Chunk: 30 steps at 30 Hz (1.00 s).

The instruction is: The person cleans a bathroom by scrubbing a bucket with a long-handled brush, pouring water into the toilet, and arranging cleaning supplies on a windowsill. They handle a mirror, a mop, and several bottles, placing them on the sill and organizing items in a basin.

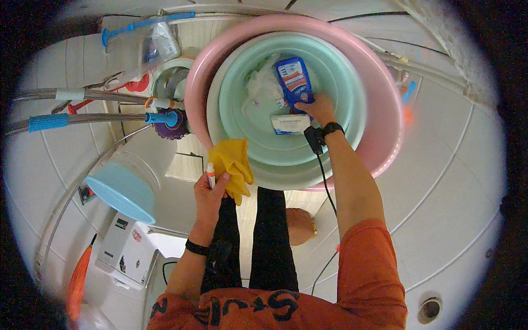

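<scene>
My right hand reaches into a mint green basin, its fingers closed round the lower end of a blue bottle with a white and orange label. Just below that bottle, a white and blue box lies in the basin. A crumpled clear plastic bag sits to their left. In front of the basins, my left hand grips a yellow cloth together with a small white tube that has an orange band. Its palm is partly hidden.
The green basin is nested in a pale basin and a large pink tub. To the left are mop handles, a purple mop head, a light blue basin and a white box-shaped appliance. A floor drain lies lower right.
</scene>
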### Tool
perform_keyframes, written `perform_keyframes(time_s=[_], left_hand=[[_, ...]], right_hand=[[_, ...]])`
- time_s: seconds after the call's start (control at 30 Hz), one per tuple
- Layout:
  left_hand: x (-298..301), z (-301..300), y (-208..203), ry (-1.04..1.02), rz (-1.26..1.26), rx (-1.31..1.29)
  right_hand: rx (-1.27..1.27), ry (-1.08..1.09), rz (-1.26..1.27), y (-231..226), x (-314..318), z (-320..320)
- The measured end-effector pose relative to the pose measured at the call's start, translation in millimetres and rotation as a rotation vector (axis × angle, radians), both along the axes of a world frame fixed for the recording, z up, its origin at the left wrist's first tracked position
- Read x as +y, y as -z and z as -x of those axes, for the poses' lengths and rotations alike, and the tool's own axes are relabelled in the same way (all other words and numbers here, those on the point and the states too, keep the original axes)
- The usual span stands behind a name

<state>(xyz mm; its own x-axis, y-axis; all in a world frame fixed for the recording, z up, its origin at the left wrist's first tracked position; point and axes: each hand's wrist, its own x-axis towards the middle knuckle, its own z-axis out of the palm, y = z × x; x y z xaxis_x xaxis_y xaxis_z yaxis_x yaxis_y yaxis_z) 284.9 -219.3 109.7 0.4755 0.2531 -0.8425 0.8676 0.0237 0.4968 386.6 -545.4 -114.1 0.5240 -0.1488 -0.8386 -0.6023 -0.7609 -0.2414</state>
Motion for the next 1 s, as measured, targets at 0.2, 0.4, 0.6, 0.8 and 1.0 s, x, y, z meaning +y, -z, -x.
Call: perform_keyframes(time_s=[0.2,0.4,0.6,0.8,1.0], left_hand=[[7.8,3.3,-8.2,-0.132,0.073,0.027],[7.3,-11.4,-42.8,-0.271,0.206,-0.049],[10.7,-37.2,-89.5,-0.270,0.035,-0.223],[14.9,-72.1,-124.2,-0.252,-0.193,-0.591],[-2.1,-68.3,-190.8,0.108,-0.245,-0.761]], right_hand=[[-0.164,0.354,-0.387,-56.2,0.1,0.8],[0.058,0.854,-0.842,-165.7,16.4,18.7],[-0.044,0.677,-0.667,-275.5,52.2,54.1],[-0.122,0.166,-0.600,-382.5,69.4,81.1],[-0.635,-0.347,-0.465,-459.8,96.9,79.6]])
